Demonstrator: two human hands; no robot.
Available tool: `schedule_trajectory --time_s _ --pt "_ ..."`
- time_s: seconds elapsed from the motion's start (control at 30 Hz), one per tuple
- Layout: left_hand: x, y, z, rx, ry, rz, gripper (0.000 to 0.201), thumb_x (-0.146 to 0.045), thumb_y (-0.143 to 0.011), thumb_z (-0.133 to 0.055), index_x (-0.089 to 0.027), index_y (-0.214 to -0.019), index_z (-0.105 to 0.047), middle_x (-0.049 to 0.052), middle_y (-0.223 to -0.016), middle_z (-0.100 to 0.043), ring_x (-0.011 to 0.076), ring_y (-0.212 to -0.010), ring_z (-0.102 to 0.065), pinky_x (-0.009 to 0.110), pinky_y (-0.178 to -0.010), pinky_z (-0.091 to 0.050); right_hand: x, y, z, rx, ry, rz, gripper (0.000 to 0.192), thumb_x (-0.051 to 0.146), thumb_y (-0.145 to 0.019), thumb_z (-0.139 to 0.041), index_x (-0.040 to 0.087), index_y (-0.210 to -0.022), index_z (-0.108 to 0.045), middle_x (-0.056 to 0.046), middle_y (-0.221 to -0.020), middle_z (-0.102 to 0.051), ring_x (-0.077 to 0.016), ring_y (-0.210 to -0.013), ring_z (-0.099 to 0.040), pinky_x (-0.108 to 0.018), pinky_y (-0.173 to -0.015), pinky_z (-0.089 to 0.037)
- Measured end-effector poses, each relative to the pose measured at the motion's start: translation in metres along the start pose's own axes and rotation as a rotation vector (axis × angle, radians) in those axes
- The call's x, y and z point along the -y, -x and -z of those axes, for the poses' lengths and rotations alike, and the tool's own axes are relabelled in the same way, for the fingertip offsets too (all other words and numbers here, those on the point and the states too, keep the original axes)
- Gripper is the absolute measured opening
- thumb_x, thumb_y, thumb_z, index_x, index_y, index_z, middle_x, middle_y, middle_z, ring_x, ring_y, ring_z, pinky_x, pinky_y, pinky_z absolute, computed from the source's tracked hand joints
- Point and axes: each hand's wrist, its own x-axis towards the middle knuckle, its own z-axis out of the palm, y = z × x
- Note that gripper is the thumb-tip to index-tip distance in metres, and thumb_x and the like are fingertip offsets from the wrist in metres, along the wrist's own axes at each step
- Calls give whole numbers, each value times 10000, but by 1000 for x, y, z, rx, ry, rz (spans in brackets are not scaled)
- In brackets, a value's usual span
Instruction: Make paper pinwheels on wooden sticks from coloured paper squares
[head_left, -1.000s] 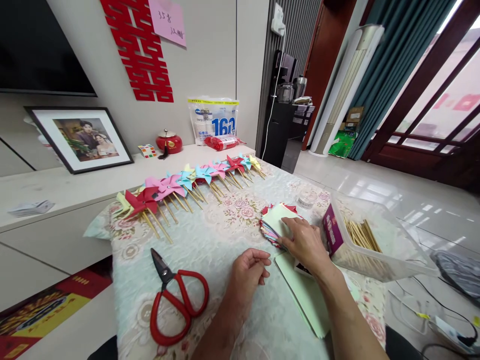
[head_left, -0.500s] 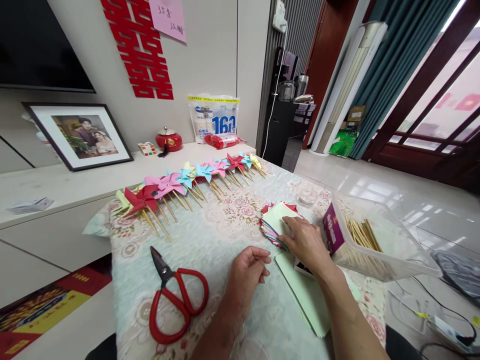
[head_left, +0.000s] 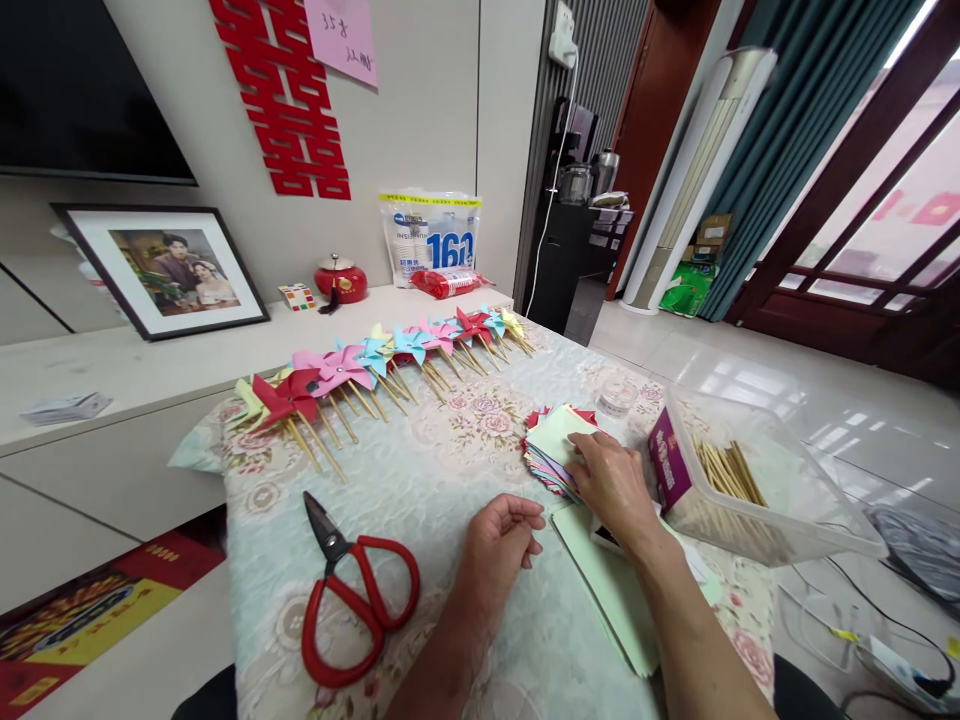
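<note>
Touching paper stack [head_left: 555,438] w/ fingers of R hand [head_left: 611,480] (can't tell if pinching), on worktop [head_left: 480,450], right side, just left of plastic box [head_left: 669,465]. Loosely curling fingers of L hand [head_left: 501,540], nr side, btwn scissors [head_left: 362,590] & green sheets [head_left: 596,600].

Left of the paper stack [head_left: 556,438], open tablecloth [head_left: 450,480] runs to the pinwheels [head_left: 341,371]; on its right, the right hand [head_left: 613,485] and tub [head_left: 780,540] (high-walled) block the way.
</note>
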Motion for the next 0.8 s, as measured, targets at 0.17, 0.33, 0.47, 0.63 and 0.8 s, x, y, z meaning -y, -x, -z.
schedule_trajectory --time_s 0.17,0.33,0.47,0.63,0.8 --pt "0 -1 -1 -4 -12 5 211 -207 -589 -588 -135 -767 -674 25 -714 -672 100 -509 -556 217 -467 -373 -2 -2 -4 -83 20 2 228 135 -908 -558 195 -1065 -713 -91 -990 -727 -271 -1016 -655 -350 -784 -336" --pt "0 0 -1 -4 -4 9 217 -219 -594 -587 -134 -774 -672 27 -722 -672 100 -510 -552 222 -468 -372 -9 -4 -13 -243 8 12 196 143 -908 -582 202 -1034 -720 -65 -918 -726 -241 -930 -664 -348 -800 -334" --pt "1 0 -1 -3 -2 17 219 -219 -587 -590 -135 -771 -673 28 -716 -673 101 -508 -555 221 -465 -369 -16 -5 -20 -426 -24 37 181 151 -899 -585 207 -1007 -719 -52 -902 -725 -221 -868 -655 -343 -810 -348" --pt "2 -1 -1 2 13 15 212 -215 -581 -601 -137 -762 -677 25 -709 -672 101 -504 -558 220 -463 -367 -22 -5 -21 -589 -69 57 171 180 -897 -572 199 -976 -722 -63 -901 -735 -230 -839 -653 -347 -806 -385" --pt "1 -2 -1 1 24 24 187 -222 -581 -639 -141 -745 -676 24 -696 -670 100 -492 -556 219 -455 -363 -21 -4 -9 -669 -183 31 194 241 -929 -536 182 -967 -717 -90 -900 -736 -240 -852 -658 -357 -817 -445"
